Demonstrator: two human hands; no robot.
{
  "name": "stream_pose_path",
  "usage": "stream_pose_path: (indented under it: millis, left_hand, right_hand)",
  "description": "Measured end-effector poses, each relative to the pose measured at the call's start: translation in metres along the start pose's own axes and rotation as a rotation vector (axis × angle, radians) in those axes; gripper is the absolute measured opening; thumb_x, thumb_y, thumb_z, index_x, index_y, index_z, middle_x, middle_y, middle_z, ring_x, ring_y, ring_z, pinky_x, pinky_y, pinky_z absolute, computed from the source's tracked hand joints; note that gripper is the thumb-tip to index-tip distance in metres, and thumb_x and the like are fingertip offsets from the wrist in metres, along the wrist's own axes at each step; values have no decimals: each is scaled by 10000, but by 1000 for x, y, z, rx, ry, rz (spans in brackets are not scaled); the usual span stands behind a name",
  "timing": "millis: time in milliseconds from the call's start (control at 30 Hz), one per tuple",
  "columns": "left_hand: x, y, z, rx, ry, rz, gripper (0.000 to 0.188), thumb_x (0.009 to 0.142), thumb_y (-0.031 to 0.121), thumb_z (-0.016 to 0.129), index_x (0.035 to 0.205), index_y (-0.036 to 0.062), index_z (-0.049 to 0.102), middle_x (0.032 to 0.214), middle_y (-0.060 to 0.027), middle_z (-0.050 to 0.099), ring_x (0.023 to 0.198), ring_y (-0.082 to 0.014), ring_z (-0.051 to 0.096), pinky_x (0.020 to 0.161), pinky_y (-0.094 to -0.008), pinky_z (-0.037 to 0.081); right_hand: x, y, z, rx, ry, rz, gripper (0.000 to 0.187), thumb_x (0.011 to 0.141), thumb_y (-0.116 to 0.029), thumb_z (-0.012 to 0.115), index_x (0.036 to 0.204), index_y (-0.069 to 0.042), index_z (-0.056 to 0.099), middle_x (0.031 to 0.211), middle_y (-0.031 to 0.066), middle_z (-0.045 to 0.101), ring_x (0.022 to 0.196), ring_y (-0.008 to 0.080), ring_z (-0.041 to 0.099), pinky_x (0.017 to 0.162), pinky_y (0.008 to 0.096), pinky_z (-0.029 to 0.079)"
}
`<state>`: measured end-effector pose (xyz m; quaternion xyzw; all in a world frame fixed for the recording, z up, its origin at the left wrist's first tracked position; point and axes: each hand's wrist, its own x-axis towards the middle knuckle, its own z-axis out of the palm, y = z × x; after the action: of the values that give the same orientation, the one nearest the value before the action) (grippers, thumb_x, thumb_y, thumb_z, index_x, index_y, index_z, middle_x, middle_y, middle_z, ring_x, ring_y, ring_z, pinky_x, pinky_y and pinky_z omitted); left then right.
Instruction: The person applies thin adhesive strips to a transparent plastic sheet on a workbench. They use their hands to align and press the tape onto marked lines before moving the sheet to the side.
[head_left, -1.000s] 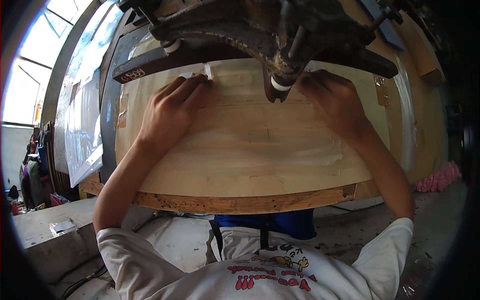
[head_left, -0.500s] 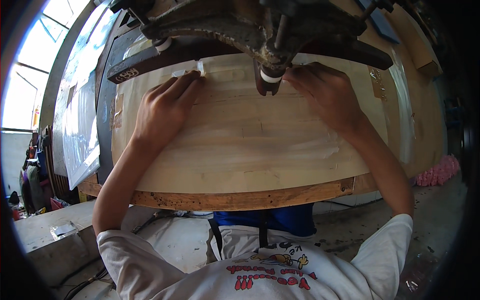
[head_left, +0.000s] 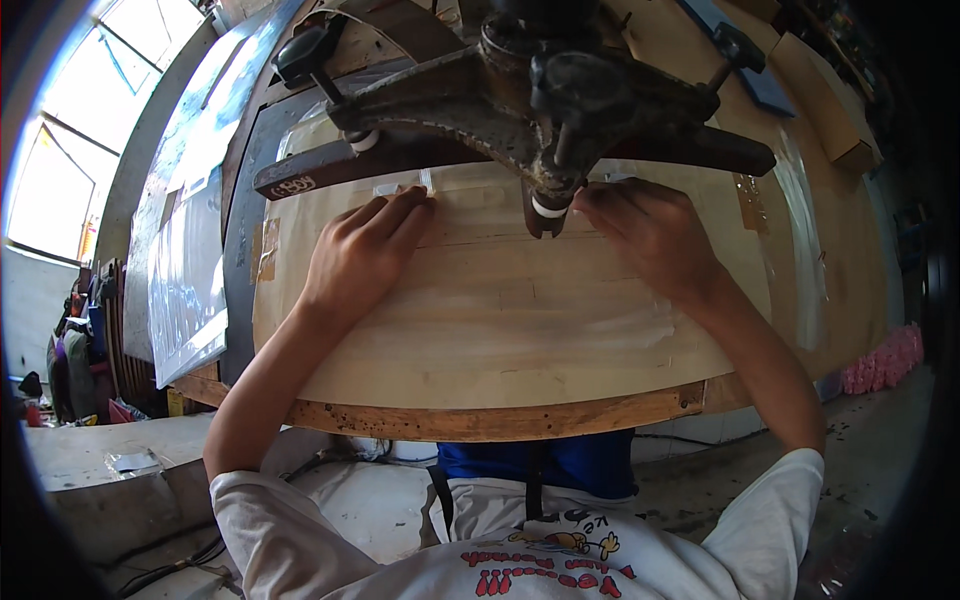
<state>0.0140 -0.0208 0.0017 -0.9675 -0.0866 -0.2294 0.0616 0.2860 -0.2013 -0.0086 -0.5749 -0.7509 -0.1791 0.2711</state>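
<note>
My left hand [head_left: 368, 252] rests on the pale tan sheet covering the board [head_left: 480, 350], its fingers bent and close together. Its fingertips touch the sheet beside a small whitish strip [head_left: 427, 180], just in front of a dark metal bar [head_left: 400, 155]. On the other side, my right hand [head_left: 660, 240] has its thumb and fingers pinched together near the white ring [head_left: 548, 209] on the middle leg of a heavy cast-metal press head [head_left: 510, 100]. A small clear piece [head_left: 618, 177] shows behind the right fingers. What either hand pinches is hidden.
The press head and bar overhang the far part of the board. A wooden strip [head_left: 500, 420] edges the near side. Clear plastic sheets [head_left: 190, 290] lie at left. Brown tape [head_left: 750, 200], a blue bar [head_left: 750, 65] and a cardboard box [head_left: 825, 105] are at right.
The whole view has shifted, so the press, board and hands appear lower and slightly to the right. Both hands keep nearly the same places on the sheet.
</note>
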Motion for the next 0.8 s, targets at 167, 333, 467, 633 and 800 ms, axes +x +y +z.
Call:
stream_pose_path:
  millis: [167, 333, 467, 633, 800]
  left_hand:
    - [0, -1, -1, 4, -22, -11, 280, 828, 14, 656, 1104, 43, 699, 1178, -107, 737, 1003, -278, 739, 849, -368, 615]
    - [1, -3, 0, 59, 16, 50, 259, 808, 39, 675, 1067, 44, 669, 1176, -83, 714, 949, -218, 736, 787, -327, 626]
    - [1, -2, 0, 69, 20, 57, 262, 811, 43, 673, 1072, 45, 669, 1180, -84, 710, 944, -219, 737, 786, -328, 626]
    - [-3, -4, 0, 66, -3, 44, 297, 814, 43, 673, 1111, 55, 682, 1183, -80, 707, 935, -217, 739, 772, -329, 629]
    - [-1, -1, -3, 67, -7, 57, 373, 810, 53, 688, 1183, 70, 692, 1183, -82, 703, 909, -213, 736, 760, -331, 632]
  right_hand:
    - [3, -2, -3, 13, -21, 24, 158, 862, -80, 714, 1015, -40, 711, 863, 79, 708, 809, 239, 728, 723, 350, 618]
    - [4, -4, -5, 21, -23, 33, 145, 877, -96, 728, 1013, -46, 713, 863, 79, 704, 806, 247, 725, 721, 357, 615]
    - [1, -2, -5, 32, -20, 26, 156, 867, -82, 766, 1014, -43, 730, 867, 85, 713, 785, 252, 721, 692, 364, 599]
    - [0, -2, -3, 53, -14, 25, 186, 847, -56, 800, 1025, -34, 751, 877, 92, 727, 784, 253, 726, 668, 359, 592]
    - [-1, -2, -3, 93, 4, 22, 177, 851, -70, 803, 1015, -26, 755, 894, 92, 731, 807, 257, 734, 693, 356, 605]
